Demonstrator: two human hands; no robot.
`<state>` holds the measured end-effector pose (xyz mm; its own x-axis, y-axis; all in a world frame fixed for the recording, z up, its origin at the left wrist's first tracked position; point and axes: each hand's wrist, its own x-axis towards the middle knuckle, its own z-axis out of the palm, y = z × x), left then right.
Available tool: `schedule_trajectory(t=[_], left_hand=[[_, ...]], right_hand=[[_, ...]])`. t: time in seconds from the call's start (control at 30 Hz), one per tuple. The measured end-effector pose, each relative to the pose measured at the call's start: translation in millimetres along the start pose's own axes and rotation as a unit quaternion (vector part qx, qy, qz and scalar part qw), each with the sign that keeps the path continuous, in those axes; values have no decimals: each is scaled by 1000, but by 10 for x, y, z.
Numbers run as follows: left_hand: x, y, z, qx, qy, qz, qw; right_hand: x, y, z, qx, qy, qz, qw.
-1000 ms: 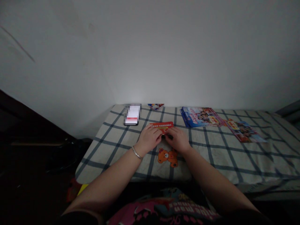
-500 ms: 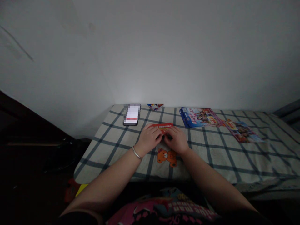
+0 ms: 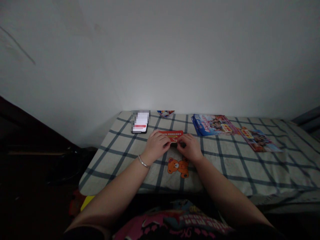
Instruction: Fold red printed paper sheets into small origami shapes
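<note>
A red printed sheet of paper [image 3: 172,135], with white lettering along its far part, lies on the checked tablecloth [image 3: 130,156] in front of me. My left hand [image 3: 158,145] grips its left side, fingers bent over the near edge. On the right side my right hand [image 3: 189,146] pinches the same edge between thumb and fingers. The near edge looks slightly raised or folded, with a dark shadow under it. A printed orange bear [image 3: 178,167] shows on the cloth just below my hands.
A lit phone [image 3: 140,122] lies at the back left. Beside it, against the wall, is a small folded paper triangle [image 3: 165,113]. To the right lie a stack of colourful printed sheets [image 3: 212,125] and another sheet [image 3: 261,139]. The wall [image 3: 160,60] borders the table's far edge.
My hands have moved slightly apart, the left one leftward and the right one a little rightward. More of the red paper and its lettering now shows between them.
</note>
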<state>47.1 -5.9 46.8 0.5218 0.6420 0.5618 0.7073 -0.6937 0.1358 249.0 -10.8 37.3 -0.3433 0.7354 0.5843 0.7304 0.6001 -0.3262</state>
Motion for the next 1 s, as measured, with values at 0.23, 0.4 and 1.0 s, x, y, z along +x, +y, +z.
schedule_trajectory(t=[0.23, 0.4, 1.0], left_hand=[[-21, -81, -3, 1, 28, -23, 999], [-28, -140, -18, 0, 35, -37, 999], [-47, -208, 54, -54, 60, -26, 996]], right_hand=[[-12, 77, -42, -5, 9, 18, 1000], [-23, 141, -52, -17, 12, 38, 999], [-36, 116, -58, 1, 91, 30, 995]])
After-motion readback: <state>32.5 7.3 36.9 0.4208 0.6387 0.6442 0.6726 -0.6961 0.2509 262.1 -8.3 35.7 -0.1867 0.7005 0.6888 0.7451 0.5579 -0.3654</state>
